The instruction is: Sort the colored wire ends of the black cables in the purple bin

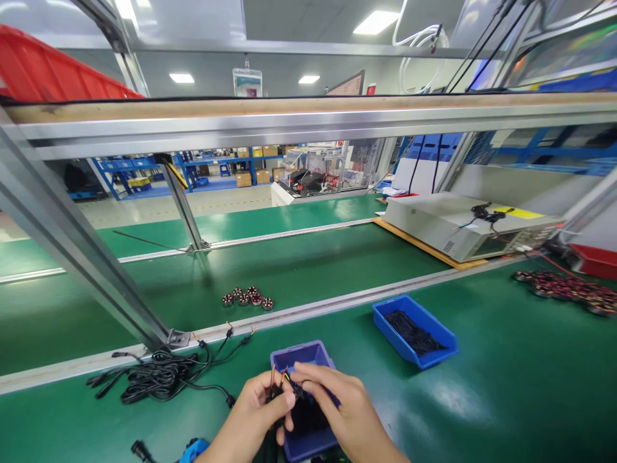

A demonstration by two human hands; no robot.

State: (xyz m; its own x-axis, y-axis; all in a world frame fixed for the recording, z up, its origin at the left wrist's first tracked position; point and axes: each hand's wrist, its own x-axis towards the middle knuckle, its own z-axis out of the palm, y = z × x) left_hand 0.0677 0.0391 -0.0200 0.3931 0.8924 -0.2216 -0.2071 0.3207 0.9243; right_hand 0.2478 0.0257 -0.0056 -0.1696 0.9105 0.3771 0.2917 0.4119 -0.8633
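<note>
My left hand (253, 415) and my right hand (344, 411) meet at the bottom middle, over a small purple bin (301, 355). Both pinch one small black part with thin coloured wires (284, 381) between thumb and fingers. The left hand holds its lower end, the right hand's fingertips grip the wire end. The bin's dark contents are mostly hidden by my hands.
A tangle of black cables (161, 376) lies left of the bin. A blue tray of black pieces (414, 329) sits to the right. Several small motors (247, 298) rest on the belt beyond; more motors (569, 288) lie far right by a grey instrument box (467, 225). A slanted metal post (72, 251) stands left.
</note>
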